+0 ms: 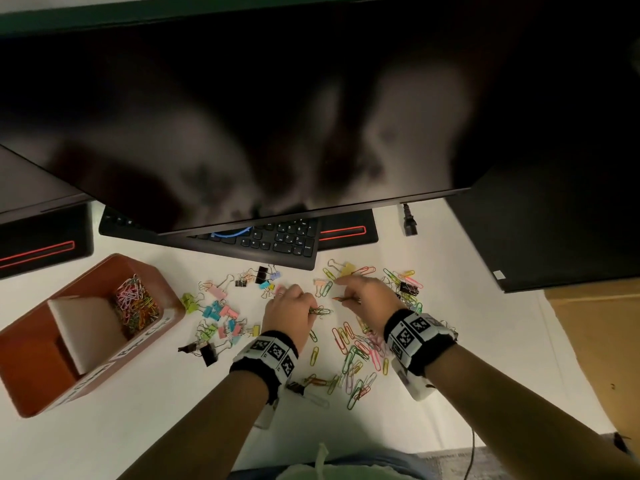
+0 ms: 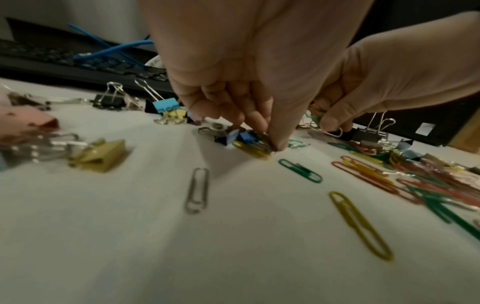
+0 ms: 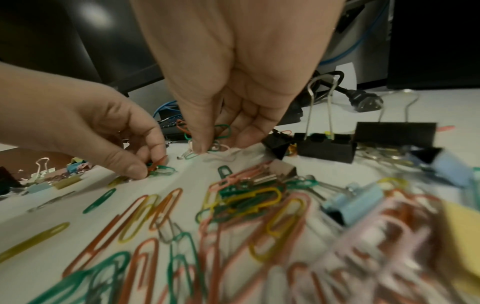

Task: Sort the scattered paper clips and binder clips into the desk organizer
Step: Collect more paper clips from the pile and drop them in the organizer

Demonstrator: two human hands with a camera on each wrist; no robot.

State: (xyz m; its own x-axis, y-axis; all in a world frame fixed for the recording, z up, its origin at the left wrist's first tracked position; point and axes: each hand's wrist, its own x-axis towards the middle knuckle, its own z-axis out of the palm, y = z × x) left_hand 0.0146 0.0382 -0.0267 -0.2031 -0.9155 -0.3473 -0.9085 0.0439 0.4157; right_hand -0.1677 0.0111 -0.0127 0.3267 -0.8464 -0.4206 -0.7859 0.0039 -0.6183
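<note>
Coloured paper clips (image 1: 356, 355) lie scattered on the white desk in front of me, with pastel and black binder clips (image 1: 221, 317) to their left. My left hand (image 1: 313, 311) pinches a small bunch of paper clips (image 2: 255, 147) against the desk. My right hand (image 1: 343, 291), just to the right, holds several paper clips (image 3: 219, 131) in its curled fingers, fingertips down on the desk. The brown desk organizer (image 1: 162, 282) stands at far left; its back compartment holds a heap of paper clips (image 1: 136, 306). Large black binder clips (image 3: 324, 146) sit beside my right hand.
A black keyboard (image 1: 277, 240) with a blue cable lies just behind the clips, under a large dark monitor (image 1: 242, 116). Monitor bases with red lines (image 1: 41, 244) sit at the back. A black power plug (image 1: 410, 223) lies back right, a cardboard box (image 1: 595, 341) at right.
</note>
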